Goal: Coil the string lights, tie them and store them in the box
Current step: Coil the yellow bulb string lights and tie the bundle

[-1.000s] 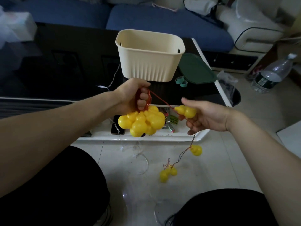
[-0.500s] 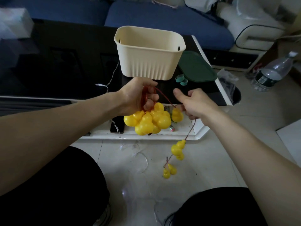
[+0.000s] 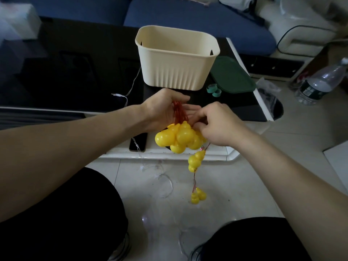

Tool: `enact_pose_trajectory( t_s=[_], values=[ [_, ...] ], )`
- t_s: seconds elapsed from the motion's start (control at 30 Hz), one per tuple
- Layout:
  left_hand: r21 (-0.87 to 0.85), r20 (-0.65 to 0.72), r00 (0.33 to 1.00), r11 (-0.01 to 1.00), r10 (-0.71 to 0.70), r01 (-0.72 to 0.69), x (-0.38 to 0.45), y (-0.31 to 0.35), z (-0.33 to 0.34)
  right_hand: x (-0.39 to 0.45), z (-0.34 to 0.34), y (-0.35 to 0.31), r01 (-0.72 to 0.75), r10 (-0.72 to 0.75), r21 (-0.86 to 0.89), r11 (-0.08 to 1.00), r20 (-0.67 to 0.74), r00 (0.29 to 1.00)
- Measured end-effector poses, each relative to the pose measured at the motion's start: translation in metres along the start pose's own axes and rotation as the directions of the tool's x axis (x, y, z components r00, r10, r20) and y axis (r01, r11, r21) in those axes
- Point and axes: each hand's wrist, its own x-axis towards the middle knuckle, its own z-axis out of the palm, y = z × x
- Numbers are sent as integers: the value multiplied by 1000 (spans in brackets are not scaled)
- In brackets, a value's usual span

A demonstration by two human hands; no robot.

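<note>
The string lights are yellow gourd-shaped bulbs on red wire. A bunch of bulbs [image 3: 178,138] hangs under my left hand [image 3: 163,110], whose fingers lie straight with the red wire loops [image 3: 178,113] draped across the palm. My right hand [image 3: 218,125], fingers curled, pinches the wire at the right side of the bunch. The loose tail drops from there to one bulb [image 3: 195,161] and a last pair [image 3: 197,196] near the floor. The cream ribbed box [image 3: 177,72] stands open on the black table just beyond my hands.
A dark green lid [image 3: 231,76] and green tie bands [image 3: 213,90] lie right of the box. A phone [image 3: 138,142] lies on the table's white lower shelf, and a white cable [image 3: 124,96] on its top. A water bottle [image 3: 320,83] stands at right. Clear wire [image 3: 163,181] lies on the floor.
My left hand has gone from a fist round the loops to straight fingers. My right hand moved left up to the bunch, bringing the wire along, and the hanging tail rose.
</note>
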Motion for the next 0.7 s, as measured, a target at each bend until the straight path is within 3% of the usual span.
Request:
enact_pose_trajectory(
  t_s=[0.2,0.37,0.43,0.57,0.7],
  values=[
    [278,-7,998,959,66,-61,3,-9,2,7,6,8,42,-27,81,996,-178,984],
    [427,44,999,904,-9,-11,0,-18,11,5,0,2,60,-45,87,994,-164,985],
    [498,52,998,867,-27,-2,0,-20,12,5,-6,3,37,-32,47,998,-114,993],
    [644,121,991,764,-58,-34,1,-22,6,5,-19,15,-59,43,102,993,155,987],
    [649,119,992,760,-50,-40,-2,-21,4,3,-16,22,-135,112,60,989,290,951]
  ],
)
